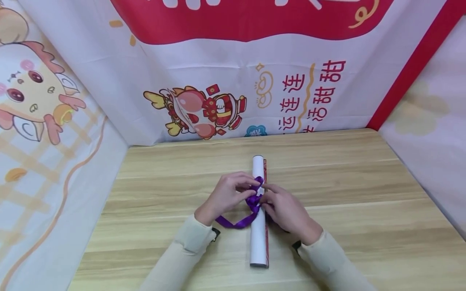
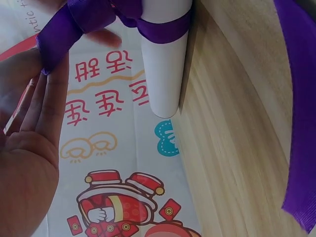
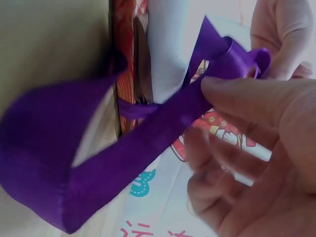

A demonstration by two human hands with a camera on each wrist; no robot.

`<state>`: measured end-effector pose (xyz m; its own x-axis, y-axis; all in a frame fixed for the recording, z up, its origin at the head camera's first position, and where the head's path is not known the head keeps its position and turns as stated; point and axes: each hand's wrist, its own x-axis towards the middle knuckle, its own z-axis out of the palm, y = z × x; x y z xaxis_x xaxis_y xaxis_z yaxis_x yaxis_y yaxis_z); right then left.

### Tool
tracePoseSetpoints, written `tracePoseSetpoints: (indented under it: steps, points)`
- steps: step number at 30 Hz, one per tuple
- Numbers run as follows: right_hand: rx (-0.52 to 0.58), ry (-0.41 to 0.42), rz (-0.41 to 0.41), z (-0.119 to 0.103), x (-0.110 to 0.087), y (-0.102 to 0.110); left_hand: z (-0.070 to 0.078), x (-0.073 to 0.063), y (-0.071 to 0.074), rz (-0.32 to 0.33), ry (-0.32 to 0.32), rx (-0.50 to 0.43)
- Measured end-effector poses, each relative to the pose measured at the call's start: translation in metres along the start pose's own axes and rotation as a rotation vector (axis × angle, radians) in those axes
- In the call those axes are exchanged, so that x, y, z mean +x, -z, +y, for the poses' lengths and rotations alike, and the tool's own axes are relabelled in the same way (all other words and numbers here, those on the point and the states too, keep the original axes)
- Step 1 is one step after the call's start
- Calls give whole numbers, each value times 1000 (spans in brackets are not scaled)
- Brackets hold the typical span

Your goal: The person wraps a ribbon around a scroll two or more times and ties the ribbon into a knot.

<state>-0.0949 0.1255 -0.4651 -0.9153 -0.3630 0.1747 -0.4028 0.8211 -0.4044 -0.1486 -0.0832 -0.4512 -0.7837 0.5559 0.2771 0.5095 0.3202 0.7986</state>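
Note:
A white paper roll [image 1: 258, 242] lies lengthwise on the table, with a narrow red patterned strip [image 3: 124, 29] along its right side. Purple ribbon [image 2: 165, 30] goes round the roll and is gathered into loops on top, near its middle. My left hand [image 1: 230, 193] pinches a loop of the ribbon from the left. From the other side, my right hand [image 1: 287, 210] pinches the ribbon between thumb and fingers, with a long band hanging from it in the right wrist view. A loose tail [image 1: 236, 224] curves out to the left. The fingers partly hide the knot area.
The wood-grain table [image 1: 174, 165] extends around the roll on both sides. Behind it hangs a white cloth [image 1: 204, 52] with red lettering and cartoon figures. More printed cloth [image 1: 47, 173] hangs along the left side, and a pale one [image 1: 429, 133] on the right.

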Motion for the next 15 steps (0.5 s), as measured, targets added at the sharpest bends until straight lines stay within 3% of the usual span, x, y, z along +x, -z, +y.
tracePoseSetpoints:
  steps: [5, 15]
  points:
    - [16, 57, -30, 1, 11, -2, 0, -1, 0, 10, -12, 1]
    - [24, -6, 138, 3, 19, -11, -1, 0, -2, 37, -2, -19]
